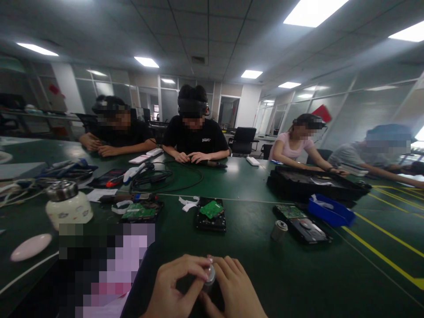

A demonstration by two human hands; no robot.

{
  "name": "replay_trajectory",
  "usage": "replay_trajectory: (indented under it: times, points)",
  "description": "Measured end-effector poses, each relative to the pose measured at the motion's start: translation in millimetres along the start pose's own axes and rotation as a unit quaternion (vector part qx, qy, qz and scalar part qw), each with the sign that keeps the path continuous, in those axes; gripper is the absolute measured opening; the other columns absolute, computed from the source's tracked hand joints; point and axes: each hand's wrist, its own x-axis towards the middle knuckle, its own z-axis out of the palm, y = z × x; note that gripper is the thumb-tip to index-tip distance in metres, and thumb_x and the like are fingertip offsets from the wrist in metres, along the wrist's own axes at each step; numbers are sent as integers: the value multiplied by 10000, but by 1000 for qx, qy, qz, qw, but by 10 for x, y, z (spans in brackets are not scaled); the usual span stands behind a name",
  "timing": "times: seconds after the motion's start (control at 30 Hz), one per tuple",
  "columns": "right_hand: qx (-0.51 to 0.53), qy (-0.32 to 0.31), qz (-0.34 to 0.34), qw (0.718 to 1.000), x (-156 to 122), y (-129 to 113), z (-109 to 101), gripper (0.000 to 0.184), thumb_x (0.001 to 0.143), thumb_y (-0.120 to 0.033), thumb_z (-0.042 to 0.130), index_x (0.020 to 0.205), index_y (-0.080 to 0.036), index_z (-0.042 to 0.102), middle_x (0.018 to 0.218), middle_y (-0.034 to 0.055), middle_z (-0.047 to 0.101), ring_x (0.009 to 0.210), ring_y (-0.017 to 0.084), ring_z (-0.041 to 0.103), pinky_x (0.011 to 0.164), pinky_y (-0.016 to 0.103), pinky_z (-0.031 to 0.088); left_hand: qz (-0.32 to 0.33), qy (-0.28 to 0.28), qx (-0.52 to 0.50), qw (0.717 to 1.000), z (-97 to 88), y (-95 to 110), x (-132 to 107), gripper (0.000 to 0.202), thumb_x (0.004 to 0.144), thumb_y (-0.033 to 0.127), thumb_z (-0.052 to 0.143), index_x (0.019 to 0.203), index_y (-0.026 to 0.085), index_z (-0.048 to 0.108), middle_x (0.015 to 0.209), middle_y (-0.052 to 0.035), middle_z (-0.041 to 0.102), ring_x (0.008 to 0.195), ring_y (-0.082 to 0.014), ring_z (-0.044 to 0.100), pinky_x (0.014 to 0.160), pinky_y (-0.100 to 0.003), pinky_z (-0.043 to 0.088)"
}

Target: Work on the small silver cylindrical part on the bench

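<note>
Our left hand [175, 287] and right hand [233, 287] both pinch a small round silvery metal part [210, 274] above the dark green desk [251, 260], fingertips pressed together.

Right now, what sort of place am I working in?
Probably an office used as an electronics teardown bench: opened hard drives on a shared green table, glass partitions behind, other people seated working.

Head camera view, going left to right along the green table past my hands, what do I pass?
White jar with metal lid → circuit board on a dark tray → hard drive with green board → small metal cylinder → opened hard drive → blue bin.
</note>
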Motion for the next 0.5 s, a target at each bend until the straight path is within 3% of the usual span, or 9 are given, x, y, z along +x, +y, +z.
replay_trajectory:
  times: [0.2, 0.4, 0.5]
  points:
    - [9, 6, -16, 1000, -2, -27, -33, 387, 830, -356, 539, 1172, -183, 592, 1262, 87, 588, 1112, 283, 532, 997, 452, 358, 1, -8, 7, 1000, -9, 38, 1, 165, 773, 71, 596, 776, 222, 663, 865, -22, 750, 815, -170, 707, 748, -263, 558]
    - [19, 25, -18, 999, -31, -86, -111, 364, 848, -303, 539, 1189, -179, 564, 1219, 87, 595, 1057, 256, 527, 950, 414, 381, -65, -2, 3, 998, 9, 66, -4, 78, 824, 147, 607, 865, 204, 642, 860, -19, 731, 822, -159, 694, 761, -249, 546]
    - [15, 15, -15, 1000, -42, -80, -110, 359, 855, -323, 539, 1185, -183, 563, 1247, 87, 580, 1083, 258, 513, 971, 419, 361, -65, 8, 5, 998, 19, 61, -17, 71, 820, 137, 596, 856, 193, 618, 837, -22, 710, 799, -157, 689, 735, -243, 549]
